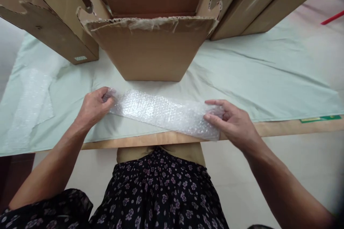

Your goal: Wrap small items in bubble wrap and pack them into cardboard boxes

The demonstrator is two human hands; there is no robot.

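Note:
A long strip of clear bubble wrap (156, 109) stretches between my two hands over the front of the table. My left hand (95, 106) is closed on its left end, thumb and fingers pinching the plastic. At the other end my right hand (231, 120) grips the wrap between thumb and fingers, near the table's front edge. The strip slants slightly down toward the right, and its lower right corner hangs over the wooden edge. Just beyond it stands an open cardboard box (153, 50) with its flaps raised.
Another piece of bubble wrap (30, 103) lies at the left on the pale green cloth (258, 86). A cardboard box (61, 32) stands at the back left, and more boxes (249, 10) at the back right. A wooden edge (276, 128) borders the table's front.

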